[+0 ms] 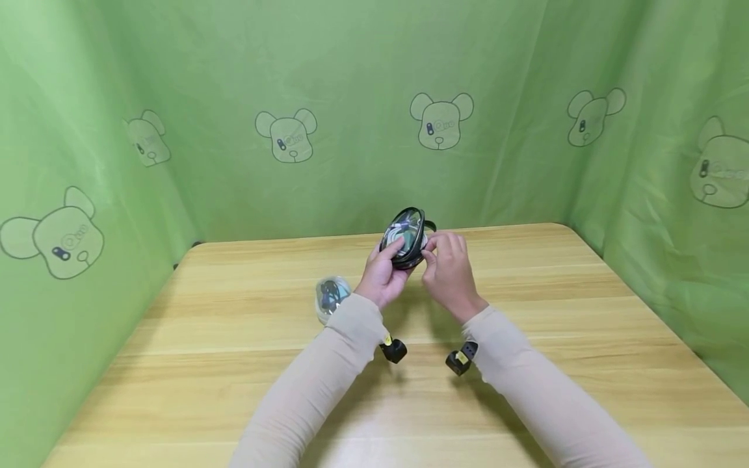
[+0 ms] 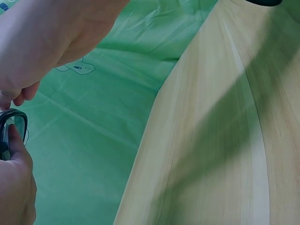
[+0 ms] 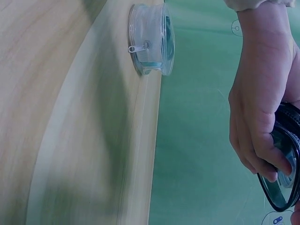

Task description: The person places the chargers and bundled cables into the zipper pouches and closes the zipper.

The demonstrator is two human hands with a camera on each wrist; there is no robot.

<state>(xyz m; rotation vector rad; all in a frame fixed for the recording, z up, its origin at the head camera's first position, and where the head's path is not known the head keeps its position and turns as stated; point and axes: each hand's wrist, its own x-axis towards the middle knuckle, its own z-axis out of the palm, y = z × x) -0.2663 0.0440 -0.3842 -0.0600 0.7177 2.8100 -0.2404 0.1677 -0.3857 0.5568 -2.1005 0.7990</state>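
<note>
A small round clear pouch with black edging (image 1: 402, 235) is held up over the far part of the table. Through its clear face a coiled pale cable shows, and a black loop sticks out at its right side. My left hand (image 1: 383, 276) grips the pouch from below, thumb on the clear face. Thumb and fingers of my right hand (image 1: 450, 270) pinch at the pouch's right edge. In the right wrist view, the fingers of my right hand (image 3: 262, 122) overlap the pouch's black rim (image 3: 276, 201); exactly what the fingertips hold is hidden.
A second round case, clear with pale edging (image 1: 332, 298), lies on the wooden table (image 1: 234, 364) beside my left wrist, dark items inside. Its zipper pull (image 3: 137, 48) shows in the right wrist view. Green curtains (image 1: 363, 65) enclose the table's back and sides.
</note>
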